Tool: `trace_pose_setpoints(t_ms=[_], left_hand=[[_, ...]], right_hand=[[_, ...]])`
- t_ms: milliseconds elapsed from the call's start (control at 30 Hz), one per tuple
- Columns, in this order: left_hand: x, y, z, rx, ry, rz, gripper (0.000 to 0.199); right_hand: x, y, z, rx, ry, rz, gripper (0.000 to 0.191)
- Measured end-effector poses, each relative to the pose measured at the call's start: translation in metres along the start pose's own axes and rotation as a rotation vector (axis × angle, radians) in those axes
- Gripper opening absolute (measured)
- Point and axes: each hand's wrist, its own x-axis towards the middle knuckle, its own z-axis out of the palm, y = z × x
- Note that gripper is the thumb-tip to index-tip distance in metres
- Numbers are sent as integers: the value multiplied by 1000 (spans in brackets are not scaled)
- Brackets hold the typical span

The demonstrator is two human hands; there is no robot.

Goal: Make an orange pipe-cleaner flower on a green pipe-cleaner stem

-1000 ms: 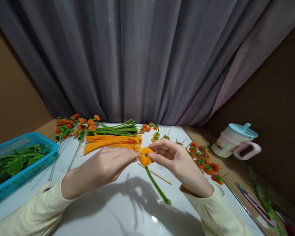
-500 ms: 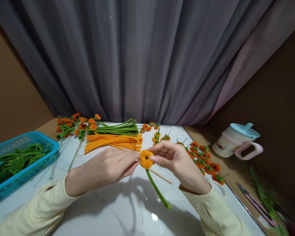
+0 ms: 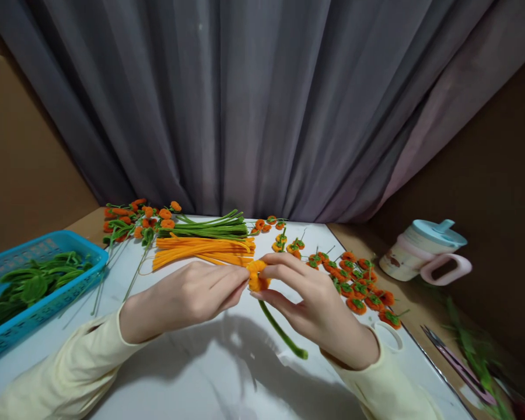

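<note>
Between my two hands is a yellow-orange flower head [image 3: 257, 276] of fuzzy pipe cleaner, with a green pipe-cleaner stem [image 3: 284, 335] hanging below it to the lower right. My left hand [image 3: 190, 294] pinches the flower's left edge with closed fingers. Curled round its right side, my right hand [image 3: 310, 297] has fingertips on the petals and the thumb beneath. Just behind the hands lie a bundle of orange pipe cleaners [image 3: 201, 251] and a bundle of green pipe cleaners [image 3: 210, 226]. The fingers cover part of the flower.
A blue basket [image 3: 100, 265] with green leaf pieces stands at left. Orange flowers [image 3: 166, 214] lie at back left; more orange flower heads [image 3: 356, 305] spread at right. A lidded cup [image 3: 402, 256], pink-handled scissors [image 3: 459, 367] and a white tape ring [image 3: 388, 336] are further right.
My right hand has shifted its grip, the fingers now reaching over the flower's right side. The flower has turned, and its stem swings slightly up and right. The thin stick has gone from view.
</note>
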Motion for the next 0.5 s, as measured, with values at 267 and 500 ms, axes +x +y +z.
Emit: trace_pose_setpoints(t_ms=[267, 500], left_hand=[[4, -2, 1, 15, 27, -27, 12], [1, -17, -16, 93, 61, -144, 14]], right_hand=[[-4, 14, 10, -117, 53, -142, 8], [-18, -31, -36, -150, 164, 31, 29]])
